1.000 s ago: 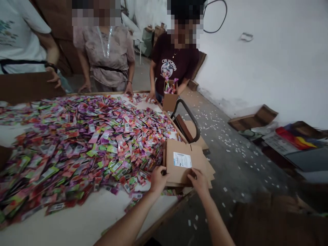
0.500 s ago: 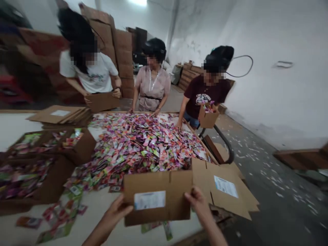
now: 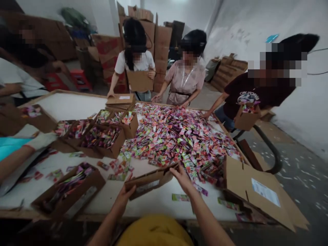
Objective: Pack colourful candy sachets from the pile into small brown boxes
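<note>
A flattened brown cardboard box (image 3: 151, 181) with a white label is held tilted just over the near table edge. My left hand (image 3: 124, 196) grips its left end, thumb on the near side. At its right end, the fingers of my right hand (image 3: 180, 176) are closed on the board. Beyond it spreads a large heap of small pink, purple and green packets (image 3: 179, 136). An open box full of packets (image 3: 70, 189) stands to the left of my left hand. More flattened boxes (image 3: 256, 188) with a label lie to the right of my right hand.
Several filled boxes (image 3: 102, 135) stand together on the white table (image 3: 74, 102). A gloved hand (image 3: 44, 140) reaches in from the left. Across the table, one person holds a cardboard piece (image 3: 140, 81), and another has a small filled box (image 3: 247, 116). A black curved bar (image 3: 271, 150) is at the right.
My view has swung left and back, bringing more of the table's left side into sight. The flattened box in my hands has tipped from facing me to nearly edge-on.
</note>
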Action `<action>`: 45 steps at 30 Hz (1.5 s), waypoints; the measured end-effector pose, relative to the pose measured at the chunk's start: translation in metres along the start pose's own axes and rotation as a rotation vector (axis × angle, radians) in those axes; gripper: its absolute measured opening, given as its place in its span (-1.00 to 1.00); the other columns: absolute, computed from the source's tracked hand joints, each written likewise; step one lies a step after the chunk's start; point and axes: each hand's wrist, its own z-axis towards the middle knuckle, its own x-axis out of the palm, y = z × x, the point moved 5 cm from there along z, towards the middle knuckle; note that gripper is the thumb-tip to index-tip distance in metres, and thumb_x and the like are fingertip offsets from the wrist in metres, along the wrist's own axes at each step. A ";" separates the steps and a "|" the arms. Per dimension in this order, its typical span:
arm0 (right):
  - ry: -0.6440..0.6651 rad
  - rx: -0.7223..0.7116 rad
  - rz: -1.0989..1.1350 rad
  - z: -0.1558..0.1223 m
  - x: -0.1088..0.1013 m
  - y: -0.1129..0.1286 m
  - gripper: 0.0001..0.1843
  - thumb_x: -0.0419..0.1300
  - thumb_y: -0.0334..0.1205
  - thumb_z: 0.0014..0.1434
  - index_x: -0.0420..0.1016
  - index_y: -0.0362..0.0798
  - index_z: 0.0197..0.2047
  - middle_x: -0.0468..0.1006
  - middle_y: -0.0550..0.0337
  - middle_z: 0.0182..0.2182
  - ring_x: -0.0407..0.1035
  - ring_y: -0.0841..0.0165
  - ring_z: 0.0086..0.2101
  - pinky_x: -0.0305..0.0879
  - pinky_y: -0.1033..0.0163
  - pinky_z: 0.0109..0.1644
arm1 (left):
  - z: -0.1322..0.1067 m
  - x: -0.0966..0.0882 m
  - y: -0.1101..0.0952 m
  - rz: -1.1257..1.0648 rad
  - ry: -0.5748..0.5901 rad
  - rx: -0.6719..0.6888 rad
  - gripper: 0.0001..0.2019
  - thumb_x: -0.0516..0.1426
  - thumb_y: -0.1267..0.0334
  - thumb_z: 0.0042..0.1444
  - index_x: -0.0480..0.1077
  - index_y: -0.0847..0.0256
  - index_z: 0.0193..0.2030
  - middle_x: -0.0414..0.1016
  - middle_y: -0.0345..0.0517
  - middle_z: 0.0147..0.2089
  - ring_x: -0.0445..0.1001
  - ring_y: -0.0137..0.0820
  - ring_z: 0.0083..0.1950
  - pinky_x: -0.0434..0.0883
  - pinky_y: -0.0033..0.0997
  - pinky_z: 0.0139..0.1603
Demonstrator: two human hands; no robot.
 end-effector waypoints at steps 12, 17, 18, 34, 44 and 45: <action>0.006 -0.037 -0.408 -0.031 0.005 -0.048 -0.53 0.40 -0.14 -0.26 0.45 -0.03 -0.22 0.56 0.13 -0.23 0.44 0.15 -0.17 0.42 0.09 -0.11 | -0.016 0.024 -0.021 0.697 0.433 0.615 -0.45 0.26 -0.15 -0.01 0.50 0.01 0.10 0.35 0.04 0.30 -0.06 0.07 0.47 -0.01 0.25 0.40; 0.131 -0.154 -0.454 -0.037 0.022 -0.023 -0.60 0.34 -0.08 -0.06 0.59 -0.02 -0.12 0.60 0.06 -0.14 0.45 0.16 -0.09 0.39 0.06 0.00 | -0.014 -0.001 -0.004 0.613 0.392 0.464 -0.51 0.23 -0.22 -0.04 0.60 0.09 -0.12 0.51 0.11 0.10 -0.03 0.09 0.46 0.10 0.20 0.37; 0.141 -0.177 -0.445 -0.040 0.024 -0.016 -0.59 0.32 -0.06 0.00 0.59 0.00 -0.07 0.60 0.06 -0.11 0.45 0.17 -0.06 0.36 0.04 0.06 | -0.013 -0.004 -0.003 0.518 0.338 0.402 -0.47 0.24 -0.23 -0.05 0.57 0.12 -0.09 0.49 0.12 0.09 0.11 0.07 0.40 0.16 0.14 0.34; 0.239 -0.203 -0.915 -0.051 0.061 -0.008 -0.86 0.34 -0.20 0.09 0.65 0.07 -0.23 0.56 0.15 -0.27 0.37 0.22 -0.13 0.30 0.14 0.01 | -0.003 0.049 -0.068 1.199 0.219 0.562 -0.70 0.15 0.16 0.14 0.44 0.14 0.01 0.40 0.04 0.01 0.29 -0.12 0.08 0.26 -0.04 0.11; 0.426 -0.338 -1.242 -0.071 0.082 -0.028 -0.73 0.29 -0.11 0.14 0.60 -0.08 -0.13 0.47 -0.04 -0.10 0.21 0.08 -0.03 0.24 -0.01 0.01 | 0.003 0.088 -0.054 1.493 0.682 0.680 -0.77 0.06 0.29 0.20 0.50 0.12 -0.09 0.39 0.11 0.08 0.28 -0.09 0.15 0.14 0.09 0.17; 0.432 -0.335 -1.232 -0.071 0.082 -0.026 -0.74 0.29 -0.10 0.13 0.61 -0.07 -0.16 0.46 -0.04 -0.09 0.21 0.07 -0.02 0.24 -0.02 0.02 | 0.003 0.087 -0.053 1.450 0.722 0.678 -0.72 0.08 0.21 0.20 0.47 0.06 0.03 0.34 0.11 0.19 0.23 -0.06 0.24 0.10 0.09 0.22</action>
